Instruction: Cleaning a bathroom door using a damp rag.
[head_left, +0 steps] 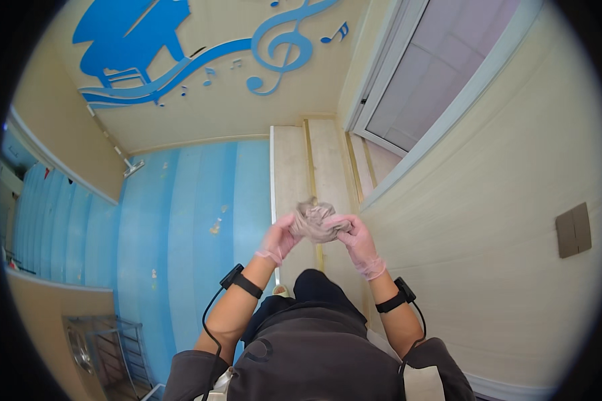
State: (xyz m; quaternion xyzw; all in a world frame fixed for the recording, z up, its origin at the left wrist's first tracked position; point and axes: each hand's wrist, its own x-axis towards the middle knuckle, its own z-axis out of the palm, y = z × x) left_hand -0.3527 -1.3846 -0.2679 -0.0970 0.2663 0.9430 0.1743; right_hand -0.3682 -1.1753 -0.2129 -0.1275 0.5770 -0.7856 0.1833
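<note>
A crumpled greyish cloth [316, 221] is held up in front of my body, bunched between both hands. My left hand [281, 238], in a thin pink see-through glove, grips its left side. On the other side, my right hand [358, 242], gloved the same way, pinches the cloth's right edge between thumb and fingers. Some of the left fingertips are hidden behind the folds. Below the cloth runs a pale wood-look step with a gold strip [309, 154].
Striped blue flooring [201, 214] spreads to the left, with a flat mop [134, 168] against the far wall. A white-framed sliding door [408, 80] stands far right, beside a beige wall with a switch plate [573, 230]. A metal rack [117, 347] sits lower left.
</note>
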